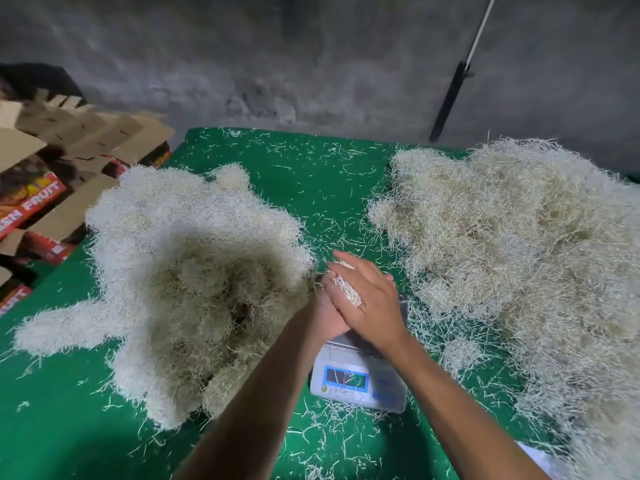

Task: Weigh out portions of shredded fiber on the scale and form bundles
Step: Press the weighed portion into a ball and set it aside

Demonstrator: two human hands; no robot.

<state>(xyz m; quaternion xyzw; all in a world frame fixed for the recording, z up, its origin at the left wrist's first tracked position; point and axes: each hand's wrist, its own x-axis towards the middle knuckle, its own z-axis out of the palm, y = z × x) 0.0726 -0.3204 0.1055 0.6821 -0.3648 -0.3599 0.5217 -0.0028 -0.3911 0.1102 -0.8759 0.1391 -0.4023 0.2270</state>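
— What've ur hands got?

— My right hand (367, 299) lies flat, fingers straight, laid over my left hand (327, 315). A thin wad of fiber (348, 291) is pressed btwn the palms, strands poking out past my right fingers. Left hand's mostly hidden under the right, so can't tell how its fingers lie.

— Where abt?

— Just above the far end of the scale (360, 379), mid-table, near side. Scale's display faces me.

— Room to move?

— Tight strip of green cloth (311, 174) btwn two piles. Left pile (180, 271) of rounded bundles touches my left wrist side; right pile (519, 254), loose and bigger, sits just beside the scale and runs off the right edge. More open cloth at the far end, scattered w/ stray strands. Cardboard boxes (52, 174) stacked off the left edge.

— Which way does the wad run?

— Long axis slants far-left to near-right, along my right fingers.
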